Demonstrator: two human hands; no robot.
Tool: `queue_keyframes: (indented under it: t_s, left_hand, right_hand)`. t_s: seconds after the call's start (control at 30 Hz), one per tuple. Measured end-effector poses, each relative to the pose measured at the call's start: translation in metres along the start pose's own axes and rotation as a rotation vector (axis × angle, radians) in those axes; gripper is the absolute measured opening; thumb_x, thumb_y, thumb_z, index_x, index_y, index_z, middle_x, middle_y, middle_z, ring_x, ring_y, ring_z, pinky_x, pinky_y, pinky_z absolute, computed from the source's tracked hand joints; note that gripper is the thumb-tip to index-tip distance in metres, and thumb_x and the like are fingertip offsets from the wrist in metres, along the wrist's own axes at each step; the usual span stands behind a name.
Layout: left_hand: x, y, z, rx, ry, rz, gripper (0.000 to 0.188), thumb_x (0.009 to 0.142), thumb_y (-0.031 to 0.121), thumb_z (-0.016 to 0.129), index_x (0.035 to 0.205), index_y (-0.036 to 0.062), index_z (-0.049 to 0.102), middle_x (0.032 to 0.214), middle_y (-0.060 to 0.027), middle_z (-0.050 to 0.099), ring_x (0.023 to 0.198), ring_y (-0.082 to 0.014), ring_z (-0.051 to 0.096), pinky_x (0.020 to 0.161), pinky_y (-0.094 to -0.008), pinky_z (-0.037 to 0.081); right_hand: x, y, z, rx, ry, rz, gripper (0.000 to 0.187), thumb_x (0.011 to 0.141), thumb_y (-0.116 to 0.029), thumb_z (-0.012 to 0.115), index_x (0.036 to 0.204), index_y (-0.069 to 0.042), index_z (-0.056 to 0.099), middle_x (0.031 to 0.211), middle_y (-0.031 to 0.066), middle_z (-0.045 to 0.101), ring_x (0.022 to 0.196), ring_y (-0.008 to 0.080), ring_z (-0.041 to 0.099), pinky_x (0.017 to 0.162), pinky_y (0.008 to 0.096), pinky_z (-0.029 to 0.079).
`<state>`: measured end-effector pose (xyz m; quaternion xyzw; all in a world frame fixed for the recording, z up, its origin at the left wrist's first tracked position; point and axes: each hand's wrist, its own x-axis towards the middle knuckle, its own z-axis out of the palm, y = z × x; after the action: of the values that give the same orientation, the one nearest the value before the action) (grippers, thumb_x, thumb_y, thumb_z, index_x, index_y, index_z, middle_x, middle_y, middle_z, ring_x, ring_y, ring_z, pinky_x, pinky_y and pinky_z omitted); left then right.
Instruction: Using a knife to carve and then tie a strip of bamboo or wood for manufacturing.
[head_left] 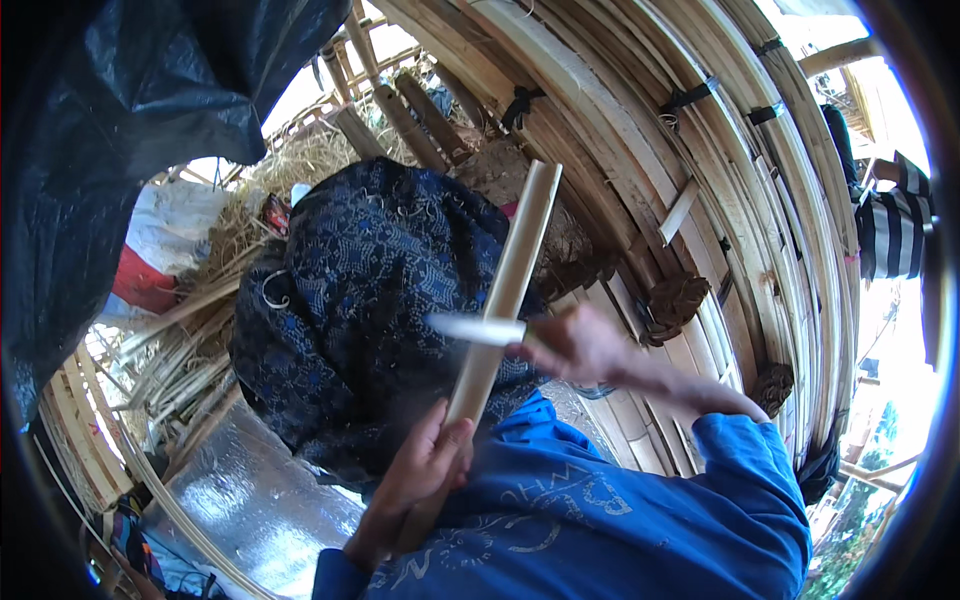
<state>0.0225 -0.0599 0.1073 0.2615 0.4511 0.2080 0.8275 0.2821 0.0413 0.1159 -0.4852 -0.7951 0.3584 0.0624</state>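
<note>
My left hand (430, 465) is wrapped round the lower part of a split bamboo strip (515, 265), which slants up and away over my lap. In my right hand (575, 345) is a knife (470, 328), its pale blade lying across the middle of the strip. Hand and blade are slightly blurred. A dark blue patterned cloth (380, 260) covers my legs beneath the strip. The strip's lower end runs behind my left hand toward my blue sleeve and shirt.
Long bamboo slats (620, 120), tied with black bands, stand stacked to the right. Thin shavings (195, 345) lie heaped at the left beside a shiny metal sheet (250, 500). A black plastic sheet (160, 90) hangs at the upper left. Someone in a striped garment (893, 235) is at the far right.
</note>
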Motion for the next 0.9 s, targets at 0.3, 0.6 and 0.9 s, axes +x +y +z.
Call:
queue_keyframes:
  t_s: [0.3,0.6,0.9]
  left_hand:
    - [0.006,-0.008,-0.010,0.007,0.042,0.040,0.020,0.103,0.025,0.047,0.106,0.0052,0.046,0.064,-0.0011,0.051,0.050,-0.0079,0.050,0.047,-0.0224,0.044]
    - [0.000,0.002,-0.001,-0.032,0.013,0.070,0.020,0.103,0.022,0.046,0.112,0.0043,0.047,0.063,-0.0020,0.051,0.050,-0.0082,0.050,0.047,-0.0228,0.043]
    - [-0.002,0.004,0.004,-0.014,-0.009,0.060,0.019,0.103,0.021,0.046,0.108,0.0029,0.046,0.064,-0.0011,0.050,0.051,-0.0074,0.049,0.048,-0.0223,0.042]
  right_hand:
    - [0.019,0.009,-0.001,-0.112,-0.047,0.158,0.060,0.096,-0.056,0.045,0.064,-0.008,0.060,0.043,0.0113,0.048,0.040,0.0292,0.053,0.044,0.0429,0.046]
    - [-0.021,-0.031,0.020,-0.158,0.065,-0.255,0.051,0.095,-0.050,0.050,0.063,-0.011,0.060,0.042,0.0028,0.049,0.036,0.0226,0.052,0.036,0.0381,0.045]
    - [-0.009,-0.008,0.010,-0.151,0.040,-0.207,0.041,0.093,-0.042,0.056,0.067,-0.011,0.060,0.049,0.0099,0.054,0.040,0.0281,0.055,0.039,0.0398,0.049]
